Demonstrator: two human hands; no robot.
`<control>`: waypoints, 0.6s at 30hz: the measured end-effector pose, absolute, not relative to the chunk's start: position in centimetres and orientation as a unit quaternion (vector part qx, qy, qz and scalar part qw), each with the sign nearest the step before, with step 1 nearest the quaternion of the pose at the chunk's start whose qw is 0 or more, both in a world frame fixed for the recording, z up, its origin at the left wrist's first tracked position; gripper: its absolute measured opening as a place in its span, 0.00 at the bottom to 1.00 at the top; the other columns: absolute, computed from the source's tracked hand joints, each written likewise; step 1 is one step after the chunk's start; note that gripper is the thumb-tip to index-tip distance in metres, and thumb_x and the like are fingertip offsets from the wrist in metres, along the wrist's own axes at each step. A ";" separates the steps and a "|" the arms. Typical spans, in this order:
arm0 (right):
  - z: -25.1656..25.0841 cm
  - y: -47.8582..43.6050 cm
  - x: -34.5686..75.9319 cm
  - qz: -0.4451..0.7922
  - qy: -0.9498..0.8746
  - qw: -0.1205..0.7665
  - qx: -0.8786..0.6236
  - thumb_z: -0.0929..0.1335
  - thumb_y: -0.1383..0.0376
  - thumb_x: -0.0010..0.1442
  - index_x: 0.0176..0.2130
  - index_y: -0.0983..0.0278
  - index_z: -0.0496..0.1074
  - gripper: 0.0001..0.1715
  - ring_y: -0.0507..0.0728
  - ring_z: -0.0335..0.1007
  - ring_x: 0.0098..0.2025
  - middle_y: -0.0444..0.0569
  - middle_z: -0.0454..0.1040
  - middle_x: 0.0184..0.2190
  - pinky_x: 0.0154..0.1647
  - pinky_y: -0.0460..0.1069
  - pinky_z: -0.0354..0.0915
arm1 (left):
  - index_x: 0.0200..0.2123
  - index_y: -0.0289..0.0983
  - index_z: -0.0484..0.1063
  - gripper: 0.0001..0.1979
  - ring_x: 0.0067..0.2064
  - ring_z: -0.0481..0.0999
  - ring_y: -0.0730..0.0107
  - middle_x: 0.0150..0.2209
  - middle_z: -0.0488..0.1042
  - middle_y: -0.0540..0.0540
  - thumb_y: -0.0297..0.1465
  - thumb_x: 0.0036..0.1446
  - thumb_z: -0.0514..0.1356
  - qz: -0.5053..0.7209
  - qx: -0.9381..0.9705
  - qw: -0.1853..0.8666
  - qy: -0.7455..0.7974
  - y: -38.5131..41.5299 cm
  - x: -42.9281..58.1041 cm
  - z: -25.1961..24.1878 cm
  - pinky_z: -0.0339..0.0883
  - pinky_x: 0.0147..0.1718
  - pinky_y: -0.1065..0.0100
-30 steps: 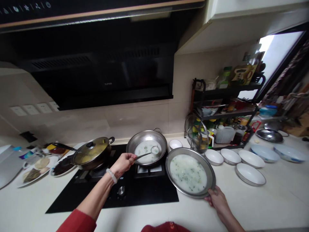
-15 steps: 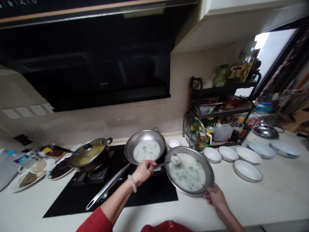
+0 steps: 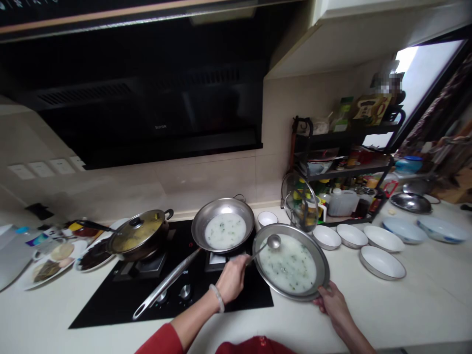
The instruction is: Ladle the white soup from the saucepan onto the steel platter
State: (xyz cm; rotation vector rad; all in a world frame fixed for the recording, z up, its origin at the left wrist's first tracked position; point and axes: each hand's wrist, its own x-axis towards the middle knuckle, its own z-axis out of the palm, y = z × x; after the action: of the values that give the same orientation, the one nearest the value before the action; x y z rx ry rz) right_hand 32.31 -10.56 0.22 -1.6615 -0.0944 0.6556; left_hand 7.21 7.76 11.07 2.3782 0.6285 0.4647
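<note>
My left hand (image 3: 231, 279), with a pale bracelet at its wrist, is closed round the handle of a metal ladle (image 3: 274, 241). The ladle's bowl is over the far left part of a wide metal basin (image 3: 321, 246), its grey metal showing. In the basin is white soup (image 3: 289, 268) with green bits. My right hand (image 3: 331, 304) grips the basin's near right rim. Just left of the basin, a long-handled steel wok (image 3: 201, 221) on the stove holds a smaller amount of similar white soup (image 3: 225, 230).
A lidded pan (image 3: 138, 233) sits on the left burner of the black cooktop (image 3: 106, 307). Plates of food (image 3: 25, 285) stand farther left. Several white bowls (image 3: 382, 263) line the right counter, before a seasoning rack (image 3: 342, 172) and a leaning glass lid (image 3: 299, 199).
My left hand has moved slightly right and nearer to me. The ladle's bowl showed white soup before and now shows grey metal. My right hand keeps hold of the basin.
</note>
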 end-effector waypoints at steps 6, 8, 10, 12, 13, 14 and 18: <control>0.1 -10.7 32.4 0.289 -0.048 0.621 -0.727 0.68 0.57 0.38 0.45 0.64 0.62 0.33 0.54 0.67 0.16 0.39 0.67 0.14 0.13 0.44 0.53 | 0.47 0.31 0.71 0.16 0.30 0.72 0.70 0.31 0.75 0.46 0.28 0.56 0.53 0.276 0.760 0.452 0.377 11.0 5.7 12.3 0.65 0.32 0.70; 0.1 -10.7 32.4 0.287 -0.051 0.623 -0.726 0.68 0.57 0.38 0.44 0.64 0.62 0.32 0.54 0.67 0.15 0.39 0.67 0.15 0.13 0.44 0.53 | 0.47 0.30 0.71 0.17 0.30 0.72 0.71 0.31 0.76 0.46 0.30 0.56 0.54 0.295 0.733 0.463 0.401 12.6 4.7 12.8 0.65 0.31 0.71; 0.1 -10.7 32.4 0.285 -0.049 0.623 -0.726 0.68 0.57 0.38 0.44 0.64 0.62 0.32 0.54 0.66 0.15 0.39 0.67 0.15 0.13 0.44 0.53 | 0.46 0.31 0.72 0.16 0.33 0.74 0.69 0.35 0.77 0.44 0.29 0.55 0.55 0.305 0.735 0.428 0.429 14.1 3.6 13.3 0.66 0.33 0.71; 0.2 -10.7 32.4 0.285 -0.047 0.623 -0.727 0.68 0.57 0.38 0.45 0.65 0.62 0.33 0.54 0.66 0.15 0.39 0.67 0.14 0.13 0.44 0.53 | 0.44 0.33 0.73 0.15 0.39 0.76 0.65 0.39 0.78 0.43 0.27 0.54 0.56 0.286 0.758 0.358 0.464 15.4 2.5 13.6 0.67 0.38 0.69; 0.3 -10.7 32.3 0.285 -0.046 0.623 -0.727 0.68 0.57 0.38 0.45 0.65 0.62 0.34 0.55 0.66 0.15 0.39 0.67 0.14 0.13 0.44 0.53 | 0.43 0.34 0.74 0.14 0.42 0.77 0.63 0.41 0.78 0.42 0.25 0.53 0.56 0.271 0.771 0.322 0.477 15.9 2.1 13.7 0.67 0.41 0.69; 0.4 -10.6 32.3 0.286 -0.046 0.623 -0.727 0.68 0.57 0.38 0.46 0.65 0.62 0.34 0.55 0.67 0.15 0.39 0.67 0.14 0.13 0.44 0.53 | 0.43 0.35 0.74 0.13 0.45 0.76 0.62 0.42 0.79 0.42 0.24 0.53 0.56 0.253 0.784 0.291 0.486 16.3 1.8 13.7 0.66 0.44 0.68; 0.8 -10.5 32.2 0.290 -0.041 0.617 -0.730 0.67 0.57 0.37 0.47 0.66 0.62 0.36 0.55 0.66 0.15 0.40 0.67 0.13 0.13 0.44 0.53 | 0.41 0.36 0.75 0.13 0.47 0.76 0.60 0.41 0.79 0.40 0.21 0.55 0.54 0.192 0.817 0.216 0.500 17.0 1.4 13.2 0.64 0.47 0.67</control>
State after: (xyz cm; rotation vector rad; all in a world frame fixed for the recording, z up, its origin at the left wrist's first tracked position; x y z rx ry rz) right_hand 32.22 -10.55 0.79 -1.6816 -0.0952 0.6679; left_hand 1.39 16.97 13.22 2.2636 1.3859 0.5310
